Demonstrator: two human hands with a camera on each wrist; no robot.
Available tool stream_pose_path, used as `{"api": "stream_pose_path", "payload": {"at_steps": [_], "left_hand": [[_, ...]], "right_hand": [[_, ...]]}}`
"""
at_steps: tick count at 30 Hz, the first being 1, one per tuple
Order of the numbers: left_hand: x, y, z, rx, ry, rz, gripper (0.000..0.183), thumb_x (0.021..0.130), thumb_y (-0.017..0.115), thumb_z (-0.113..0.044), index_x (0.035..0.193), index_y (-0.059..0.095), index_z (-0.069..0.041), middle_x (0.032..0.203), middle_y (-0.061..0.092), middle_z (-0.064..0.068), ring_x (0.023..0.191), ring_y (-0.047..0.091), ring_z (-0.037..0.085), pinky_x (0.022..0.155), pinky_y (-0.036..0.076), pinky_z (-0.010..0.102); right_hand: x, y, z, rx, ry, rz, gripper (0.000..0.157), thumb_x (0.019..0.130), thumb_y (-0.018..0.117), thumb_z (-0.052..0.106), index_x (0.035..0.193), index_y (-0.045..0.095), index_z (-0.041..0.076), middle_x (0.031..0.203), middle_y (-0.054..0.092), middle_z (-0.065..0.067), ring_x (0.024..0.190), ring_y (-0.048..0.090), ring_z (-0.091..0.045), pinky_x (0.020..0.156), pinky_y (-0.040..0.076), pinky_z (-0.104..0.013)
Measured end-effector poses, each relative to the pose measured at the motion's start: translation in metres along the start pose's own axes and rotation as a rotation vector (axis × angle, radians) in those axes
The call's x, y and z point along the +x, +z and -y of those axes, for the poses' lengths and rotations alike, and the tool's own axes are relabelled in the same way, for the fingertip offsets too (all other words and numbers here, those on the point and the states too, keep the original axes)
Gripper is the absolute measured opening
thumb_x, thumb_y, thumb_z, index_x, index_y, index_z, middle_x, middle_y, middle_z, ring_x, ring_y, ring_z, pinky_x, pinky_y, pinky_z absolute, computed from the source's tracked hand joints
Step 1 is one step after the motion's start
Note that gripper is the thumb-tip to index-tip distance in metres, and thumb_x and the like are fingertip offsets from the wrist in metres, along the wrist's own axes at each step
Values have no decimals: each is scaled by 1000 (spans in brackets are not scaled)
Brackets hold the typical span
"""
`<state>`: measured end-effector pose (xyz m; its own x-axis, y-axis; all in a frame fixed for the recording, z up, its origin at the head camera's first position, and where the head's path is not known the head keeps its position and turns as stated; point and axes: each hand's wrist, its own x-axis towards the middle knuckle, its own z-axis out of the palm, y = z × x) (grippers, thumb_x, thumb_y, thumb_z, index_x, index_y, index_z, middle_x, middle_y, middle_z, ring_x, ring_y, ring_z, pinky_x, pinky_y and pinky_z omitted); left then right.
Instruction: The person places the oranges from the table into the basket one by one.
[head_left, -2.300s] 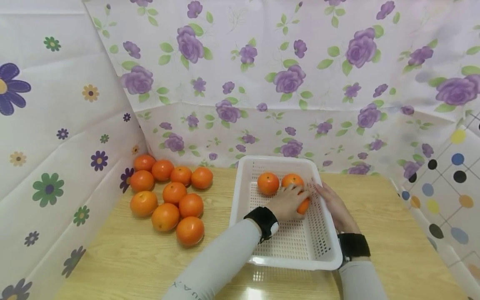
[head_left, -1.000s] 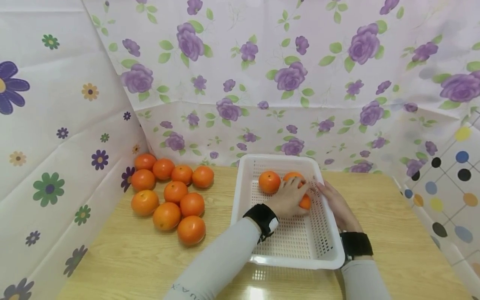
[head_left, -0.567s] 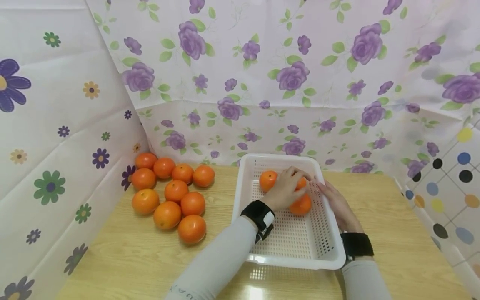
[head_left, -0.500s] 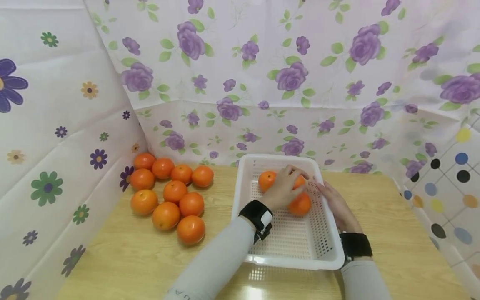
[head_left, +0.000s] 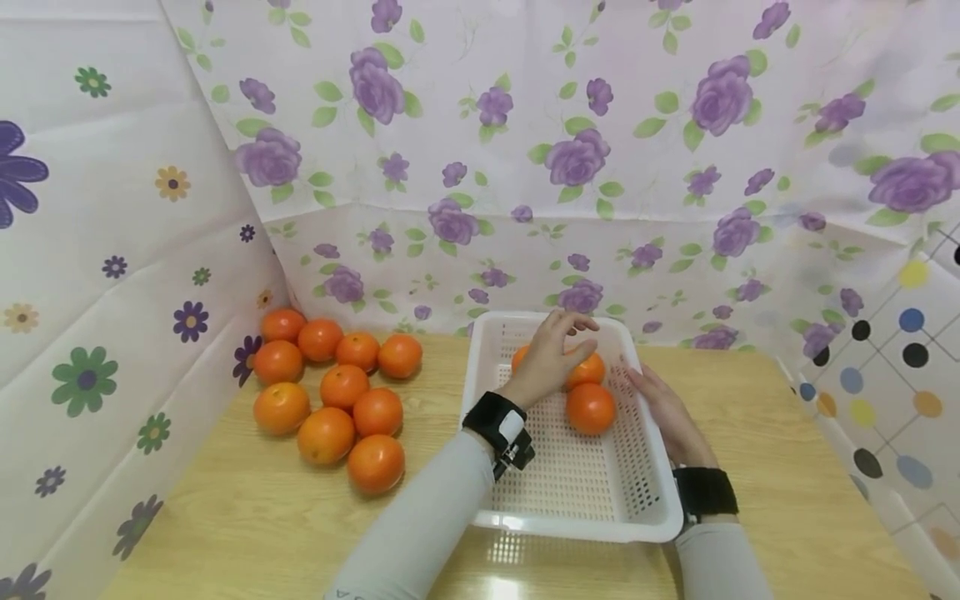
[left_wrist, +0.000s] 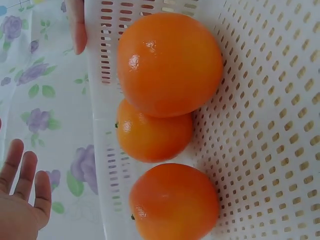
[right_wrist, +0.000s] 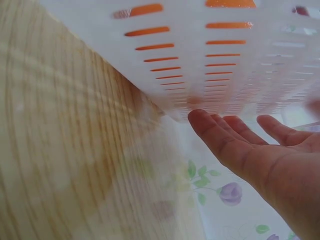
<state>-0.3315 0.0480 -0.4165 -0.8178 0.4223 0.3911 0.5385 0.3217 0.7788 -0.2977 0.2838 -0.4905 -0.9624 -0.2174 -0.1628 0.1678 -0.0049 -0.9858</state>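
Head view shows a white basket (head_left: 577, 531) with lots of little holes, sitting on a wooden tabletop (head_left: 795, 467). Far to the left of the basket, a daisy sheet (head_left: 127, 208) stands up like a wall. Next, on the tabletop left of the basket, ten oranges (head_left: 344, 387) sit in a bunch, well apart from it. Then a gray sleeve (head_left: 420, 517) reaches in from the basket's near left side, with a black band (head_left: 491, 417) at the wrist.

The left hand (head_left: 546, 364) is up over the far left part of the basket. Its fingers are spread apart and a bit bent, and they hold nothing.

Inside the basket, three more oranges sit in the far half. The first orange (head_left: 519, 358) is mostly hidden by the left hand. Right of it is the second orange (head_left: 590, 371), and the third orange (head_left: 591, 410) is just nearer the basket's front. Behind the basket is a rose sheet (head_left: 480, 150).

The right hand (head_left: 675, 417) is beside the outside of the basket's right wall. Its fingers are almost straight and a little apart, not curled around anything; how hard they press, I can't tell. Far right of the basket is a dotted sheet (head_left: 892, 417).
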Motion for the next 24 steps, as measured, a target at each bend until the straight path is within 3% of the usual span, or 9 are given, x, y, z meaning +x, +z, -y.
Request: {"api": "stream_pose_path", "payload": {"at_steps": [6,10,14,20,24], "left_hand": [[2,-8,-4,17,10,18,26,106,62,-26,130,62,-16,129,53,9,122,50,23,101,45,37],[4,-18,-6,-7,43,-12,25,105,63,-21,129,63,-13,132,53,13,123,52,29,104,46,45],[3,-29,-8,-25,66,-44,26,104,64,-15,130,64,-10,133,53,9,122,52,27,104,44,42],[2,-57,-14,-42,67,-116,28,105,62,-15,132,62,-8,136,53,11,122,52,31,99,43,44],[1,-80,-12,-57,84,-192,28,108,57,-23,130,64,-8,131,56,11,119,54,31,97,44,45]], "right_hand": [[1,-1,-1,9,-5,-2,68,110,40,55,167,14,31,159,37,-26,116,66,-28,90,55,-62],[1,-2,-3,13,-11,4,69,110,40,54,168,13,29,159,37,-27,116,66,-28,89,55,-62],[1,-3,-5,13,-11,5,70,110,40,54,168,12,28,158,36,-28,115,66,-29,88,55,-64],[0,-2,-3,5,0,-8,70,109,40,56,168,11,31,159,35,-27,117,65,-31,86,56,-64],[0,-1,-3,9,3,-2,69,110,40,55,168,10,33,160,34,-27,117,66,-33,85,56,-65]]}}
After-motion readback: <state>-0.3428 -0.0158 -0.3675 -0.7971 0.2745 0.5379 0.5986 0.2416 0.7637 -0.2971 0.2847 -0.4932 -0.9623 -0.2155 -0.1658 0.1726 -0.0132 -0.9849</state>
